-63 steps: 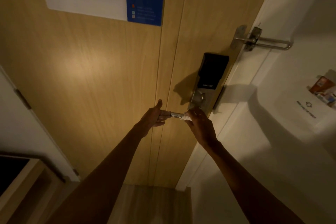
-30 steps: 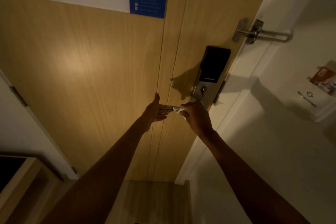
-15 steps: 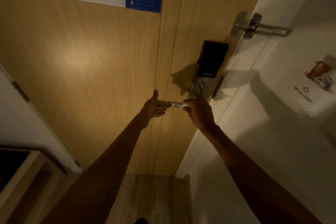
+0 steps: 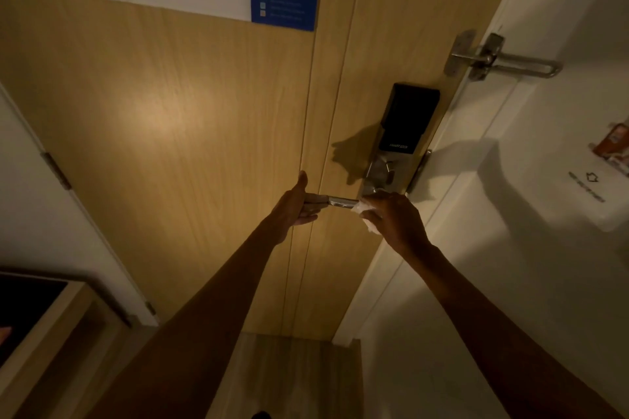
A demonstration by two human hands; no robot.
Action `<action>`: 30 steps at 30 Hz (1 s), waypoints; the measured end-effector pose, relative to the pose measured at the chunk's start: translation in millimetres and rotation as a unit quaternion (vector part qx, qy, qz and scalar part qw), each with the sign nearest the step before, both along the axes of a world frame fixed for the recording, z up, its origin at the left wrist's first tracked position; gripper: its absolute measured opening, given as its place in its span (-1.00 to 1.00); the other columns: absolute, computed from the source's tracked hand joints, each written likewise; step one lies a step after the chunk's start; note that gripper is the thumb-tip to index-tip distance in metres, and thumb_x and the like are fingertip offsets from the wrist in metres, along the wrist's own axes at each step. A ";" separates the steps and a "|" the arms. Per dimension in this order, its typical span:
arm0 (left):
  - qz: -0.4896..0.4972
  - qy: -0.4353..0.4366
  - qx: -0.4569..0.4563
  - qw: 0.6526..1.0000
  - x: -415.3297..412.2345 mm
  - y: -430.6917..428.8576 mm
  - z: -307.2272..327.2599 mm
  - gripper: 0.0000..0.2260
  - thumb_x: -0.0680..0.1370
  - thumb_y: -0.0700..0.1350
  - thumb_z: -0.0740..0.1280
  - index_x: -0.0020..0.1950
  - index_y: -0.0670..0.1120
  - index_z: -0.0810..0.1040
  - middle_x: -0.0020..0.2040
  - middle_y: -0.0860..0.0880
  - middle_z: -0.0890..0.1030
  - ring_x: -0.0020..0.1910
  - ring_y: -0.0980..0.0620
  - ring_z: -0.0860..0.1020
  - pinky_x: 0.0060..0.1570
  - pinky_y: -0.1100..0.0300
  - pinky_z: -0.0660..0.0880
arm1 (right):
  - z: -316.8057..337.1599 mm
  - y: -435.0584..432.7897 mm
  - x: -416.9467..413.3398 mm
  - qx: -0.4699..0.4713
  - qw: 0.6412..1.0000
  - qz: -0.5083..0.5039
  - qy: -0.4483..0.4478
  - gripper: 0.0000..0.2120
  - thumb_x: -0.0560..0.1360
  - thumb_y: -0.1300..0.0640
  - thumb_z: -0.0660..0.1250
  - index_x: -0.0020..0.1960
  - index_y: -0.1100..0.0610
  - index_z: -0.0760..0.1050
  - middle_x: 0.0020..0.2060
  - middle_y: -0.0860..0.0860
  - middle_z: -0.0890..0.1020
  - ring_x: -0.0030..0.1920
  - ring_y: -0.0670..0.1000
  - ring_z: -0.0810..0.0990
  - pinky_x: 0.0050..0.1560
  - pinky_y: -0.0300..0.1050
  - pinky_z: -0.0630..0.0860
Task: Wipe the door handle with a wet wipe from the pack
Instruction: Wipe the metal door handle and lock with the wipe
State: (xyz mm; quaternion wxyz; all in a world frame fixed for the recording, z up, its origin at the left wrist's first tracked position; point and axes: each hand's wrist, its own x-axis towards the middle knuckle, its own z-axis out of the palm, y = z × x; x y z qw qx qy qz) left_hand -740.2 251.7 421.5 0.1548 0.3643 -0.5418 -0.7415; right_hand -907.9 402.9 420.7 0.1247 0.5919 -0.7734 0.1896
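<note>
Gripping door handle (image 4: 340,203) tip, left hand (image 4: 295,206), right hand (image 4: 391,218) pinching wet wipe (image 4: 365,214), lock (image 4: 406,119) reads "SMART LOCK"

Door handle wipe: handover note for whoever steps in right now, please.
Left hand: closed on the free end of the door handle, steadying it.
Right hand: holds the wet wipe bunched against the handle's lock end, below the smart lock.
Wipe pack: not in view.
Done: wipe is out and on the handle.
Left: the bare middle stretch and the part under the left hand probably need a pass; cleanliness cannot be judged in this dim light.
</note>
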 end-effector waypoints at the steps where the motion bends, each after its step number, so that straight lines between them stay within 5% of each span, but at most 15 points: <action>1: -0.001 -0.001 -0.002 1.000 0.4 -0.9 -1.2 -0.36 0.58 0.32 -0.01 -0.06 -0.11 0.68 -0.01 -0.10 0.69 0.17 -0.09 0.59 0.26 0.04 0.49 | 0.9 0.6 1.0 -0.005 1.000 -0.001 -0.010 -0.75 0.51 0.12 0.39 0.18 0.10 0.59 0.03 0.05 0.68 0.07 0.02 0.64 0.10 -0.13 0.56; 6: -0.012 -0.006 -0.025 1.000 2.4 3.9 7.3 -0.33 0.58 0.30 0.01 0.16 -0.22 0.62 0.11 -0.17 0.65 0.10 -0.07 0.59 0.18 0.09 0.52 | 4.4 -11.0 10.0 0.004 0.999 -0.004 0.045 -0.83 0.42 0.17 0.49 0.01 0.06 0.67 -0.13 0.01 0.72 -0.06 -0.03 0.68 0.00 -0.27 0.46; 9: -0.012 -0.002 -0.038 0.999 0.2 4.9 7.4 -0.34 0.59 0.29 0.01 0.15 -0.23 0.63 0.03 -0.17 0.65 -0.02 -0.03 0.60 0.08 0.15 0.54 | -3.3 -13.9 11.5 0.014 0.998 -0.038 0.049 -0.83 0.43 0.11 0.49 0.02 0.04 0.66 -0.05 0.04 0.70 0.04 0.03 0.64 0.03 -0.17 0.52; 17: -0.014 0.003 -0.036 0.999 3.6 6.0 5.1 -0.36 0.60 0.26 0.01 0.20 -0.23 0.60 0.06 -0.15 0.64 0.04 -0.04 0.58 0.04 0.19 0.53 | 0.5 2.8 -1.2 -0.006 0.998 -0.059 0.013 -0.68 0.35 0.10 0.55 0.08 0.08 0.61 0.02 0.13 0.60 0.07 0.10 0.57 -0.03 -0.17 0.53; 21: -0.013 -0.004 -0.030 0.999 6.8 10.7 11.5 -0.37 0.60 0.27 0.02 0.20 -0.23 0.60 0.14 -0.17 0.63 0.13 -0.08 0.57 0.12 0.13 0.54 | -12.2 -6.6 0.6 -0.001 0.999 -0.051 -0.014 -0.80 0.52 0.15 0.38 0.12 0.19 0.57 0.01 0.01 0.55 0.02 -0.08 0.54 -0.12 -0.54 0.40; 25: -0.035 -0.024 -0.048 0.998 7.3 9.9 19.0 -0.33 0.59 0.30 0.01 0.22 -0.23 0.59 0.14 -0.16 0.63 0.13 -0.07 0.57 0.00 0.20 0.55 | -4.8 -5.3 6.9 -0.010 0.999 -0.028 -0.018 -0.78 0.43 0.15 0.49 0.06 0.13 0.63 0.05 0.17 0.62 0.08 0.10 0.62 0.02 -0.12 0.58; 30: -0.044 -0.025 -0.038 0.998 5.3 5.7 17.5 -0.30 0.58 0.32 0.00 0.21 -0.24 0.60 -0.02 -0.13 0.64 0.03 -0.04 0.56 0.00 0.21 0.54 | 0.6 8.3 -1.8 -0.032 0.999 -0.012 -0.008 -0.72 0.35 0.23 0.54 0.05 0.17 0.62 0.01 0.21 0.61 0.03 0.16 0.62 -0.05 -0.11 0.56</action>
